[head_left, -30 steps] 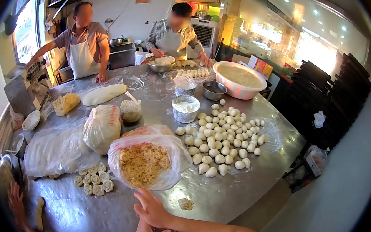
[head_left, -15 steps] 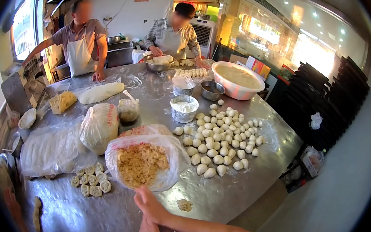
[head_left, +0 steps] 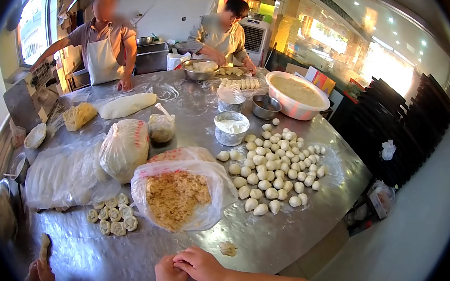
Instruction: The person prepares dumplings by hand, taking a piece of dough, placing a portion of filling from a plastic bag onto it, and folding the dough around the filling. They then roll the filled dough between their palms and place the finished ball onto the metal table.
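Bottom centre: right hand [head_left: 200,264] folded over left hand [head_left: 167,280] at the near rim of the steel table [head_left: 113,265]. Grip impossible to tell, nothing seen between. Just right, touching neither, a dough scrap [head_left: 227,248]. Above, bag of filling [head_left: 179,197], mouth open toward the hands, so within easy reach. Bare steel lower left; dough balls [head_left: 272,173] crowd the right.

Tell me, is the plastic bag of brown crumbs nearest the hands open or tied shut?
Open: the plastic bag has its mouth spread wide, and the crumbly filling lies uncovered.
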The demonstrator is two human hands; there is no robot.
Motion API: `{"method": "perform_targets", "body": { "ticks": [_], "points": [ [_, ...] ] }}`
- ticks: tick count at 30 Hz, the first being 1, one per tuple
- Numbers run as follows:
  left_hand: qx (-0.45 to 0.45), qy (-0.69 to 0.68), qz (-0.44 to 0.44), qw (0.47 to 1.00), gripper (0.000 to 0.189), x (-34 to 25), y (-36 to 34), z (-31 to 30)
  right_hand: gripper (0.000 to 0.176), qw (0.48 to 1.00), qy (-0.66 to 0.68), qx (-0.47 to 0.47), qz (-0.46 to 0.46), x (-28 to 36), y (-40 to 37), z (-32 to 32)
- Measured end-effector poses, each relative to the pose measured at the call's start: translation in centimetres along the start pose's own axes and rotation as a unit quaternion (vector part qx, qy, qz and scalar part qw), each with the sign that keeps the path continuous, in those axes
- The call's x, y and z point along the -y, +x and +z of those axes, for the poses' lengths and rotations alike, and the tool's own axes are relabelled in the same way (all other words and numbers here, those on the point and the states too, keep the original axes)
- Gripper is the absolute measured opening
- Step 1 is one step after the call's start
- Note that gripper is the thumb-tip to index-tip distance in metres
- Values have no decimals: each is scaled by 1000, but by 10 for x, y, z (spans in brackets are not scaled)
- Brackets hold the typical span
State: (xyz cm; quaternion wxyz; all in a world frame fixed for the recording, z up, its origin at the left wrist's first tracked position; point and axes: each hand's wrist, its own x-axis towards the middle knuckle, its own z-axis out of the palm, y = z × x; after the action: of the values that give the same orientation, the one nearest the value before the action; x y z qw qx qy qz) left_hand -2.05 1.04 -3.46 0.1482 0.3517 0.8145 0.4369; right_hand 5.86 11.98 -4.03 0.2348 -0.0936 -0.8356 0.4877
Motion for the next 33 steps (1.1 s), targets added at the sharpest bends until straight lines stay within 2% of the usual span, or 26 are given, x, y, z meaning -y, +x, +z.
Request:
{"method": "perform_targets", "body": {
  "ticks": [1,2,3,4,6,9,12,15,16,17,19,21,23,24,26,27,28,29,31,32,33],
  "points": [
    [31,1,-28,999,8,1,-3,0,11,1000,4,14,15,0,-3,-2],
    [71,-57,-33,995,8,7,-9,2,10,1000,-18,-4,5,-8,-6,-2],
    [148,-50,-55,986,10,19,-13,6,8,999,-35,-15,-8,-17,-9,-3],
    [217,-43,-82,972,13,27,-19,5,6,996,-58,-66,19,-21,-11,-9],
    [290,-109,-105,945,21,5,-23,-1,6,980,-95,-147,98,-40,-12,-35],
    [155,-349,-131,915,24,-14,-21,1,9,959,-219,-173,44,-69,-34,-74],
    [45,-457,-233,858,20,-21,-5,-12,16,959,-262,-93,57,-66,-63,-79],
    [67,-464,-234,852,36,10,3,-12,26,925,-372,-80,-25,-78,-86,-59],
    [72,-545,-214,807,43,13,6,-13,34,937,-345,-53,27,-82,-90,-57],
    [73,-621,-197,755,51,14,8,-17,34,946,-317,-36,49,-80,-87,-59],
    [26,-674,-206,709,58,10,16,-21,35,960,-257,6,111,-71,-73,-66],
    [-3,-678,-249,692,57,4,23,-36,35,956,-287,-57,34,-63,-61,-70],
    [-53,-700,-230,674,60,1,27,-39,39,972,-201,-108,47,-31,-34,-68],
    [-73,-709,-217,667,62,-2,27,-39,41,983,-159,-77,51,-14,-23,-66],
    [-96,-751,-213,617,64,-23,26,-42,45,995,-76,-27,55,15,0,-52],
    [-105,-771,-208,592,66,-30,27,-44,51,999,-40,1,4,20,10,-40],
    [-43,-800,-119,587,74,-12,21,-36,54,998,-33,27,-45,28,18,-29],
    [-30,-797,-113,593,74,-16,18,-35,51,997,-12,30,-71,34,27,-15],
    [-7,-791,-104,603,79,-26,13,-35,45,998,31,-15,-58,36,35,10],
    [8,-772,-64,632,82,-23,11,-35,46,997,74,0,-21,29,33,13],
    [-14,-741,-60,668,82,-19,11,-35,46,993,116,15,16,21,29,15]
  ]
}}
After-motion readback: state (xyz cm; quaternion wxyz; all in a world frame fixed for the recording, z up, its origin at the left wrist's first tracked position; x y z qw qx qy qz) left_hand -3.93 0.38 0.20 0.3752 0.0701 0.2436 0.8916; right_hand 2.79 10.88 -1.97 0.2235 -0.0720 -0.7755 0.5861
